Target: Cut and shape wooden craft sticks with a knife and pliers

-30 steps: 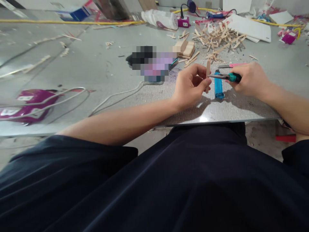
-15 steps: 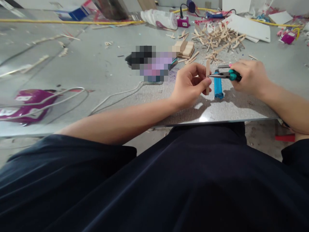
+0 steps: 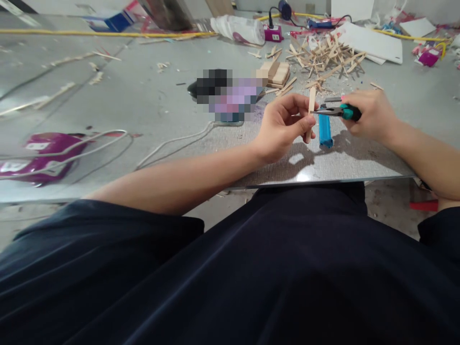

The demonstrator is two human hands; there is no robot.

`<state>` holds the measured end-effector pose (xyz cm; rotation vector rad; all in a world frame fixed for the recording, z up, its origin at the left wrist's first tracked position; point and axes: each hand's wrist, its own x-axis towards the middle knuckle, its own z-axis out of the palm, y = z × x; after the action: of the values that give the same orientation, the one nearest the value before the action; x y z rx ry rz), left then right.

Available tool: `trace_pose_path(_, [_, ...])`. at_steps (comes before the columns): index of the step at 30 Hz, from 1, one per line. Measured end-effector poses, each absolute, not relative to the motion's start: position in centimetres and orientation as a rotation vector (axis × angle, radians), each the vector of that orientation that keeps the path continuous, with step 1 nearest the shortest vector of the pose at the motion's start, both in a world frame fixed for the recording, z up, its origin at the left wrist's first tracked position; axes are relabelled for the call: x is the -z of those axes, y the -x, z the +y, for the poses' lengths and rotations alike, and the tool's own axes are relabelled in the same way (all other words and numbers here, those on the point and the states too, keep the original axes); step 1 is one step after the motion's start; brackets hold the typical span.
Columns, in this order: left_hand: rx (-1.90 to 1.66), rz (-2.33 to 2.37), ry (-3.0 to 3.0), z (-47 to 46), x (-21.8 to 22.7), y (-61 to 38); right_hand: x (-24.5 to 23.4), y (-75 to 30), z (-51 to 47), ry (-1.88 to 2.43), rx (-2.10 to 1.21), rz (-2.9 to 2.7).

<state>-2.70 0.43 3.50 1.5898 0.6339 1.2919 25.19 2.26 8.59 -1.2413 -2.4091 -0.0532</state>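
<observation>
Between the thumb and fingers of my left hand (image 3: 282, 124) is a flat wooden craft stick (image 3: 312, 99), held nearly upright with its top leaning a little to the right. My right hand (image 3: 372, 112) is closed around the dark and teal handles of needle-nose pliers (image 3: 332, 111). The pliers' tips point left and meet the stick just above my left thumb; I cannot tell how firmly they grip it. Below the pliers a blue bar-shaped object (image 3: 325, 132) lies on the table. A thin grey blade-like piece (image 3: 332, 99) shows just behind the pliers.
Broken craft sticks lie in a heap (image 3: 328, 57) beyond my hands, beside a stack of wooden pieces (image 3: 278, 74). A blurred-out phone-like object (image 3: 232, 116) with a white cable lies left. Farther off are a clear bottle (image 3: 239, 29) and white boards (image 3: 370, 43). Purple power strips (image 3: 53, 151) sit at left.
The craft stick has tilted slightly, its top moving to the right. My hands and the pliers stay almost in the same place.
</observation>
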Motion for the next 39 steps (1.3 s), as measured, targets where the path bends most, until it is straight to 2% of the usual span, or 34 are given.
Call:
trace_pose_path(7, [-1.329, 0.613, -1.649, 0.6, -3.2, 2.9, -9.4, -24.4, 2.3, 1.205, -0.625, -2.469])
trace_pose_path(11, [-1.347, 0.612, -1.674, 0.5, -3.2, 3.0, -9.3, -25.1, 3.2, 1.151, -0.799, -2.499])
trace_pose_path(20, [-1.399, 0.684, -1.642, 1.0, -3.1, 3.1, -7.9, -26.0, 4.6, 1.174, -0.391, -2.436])
trace_pose_path(39, [-1.377, 0.713, -1.717, 1.9, -3.0, 3.3, -7.8, -26.0, 4.8, 1.07, -0.503, -2.464])
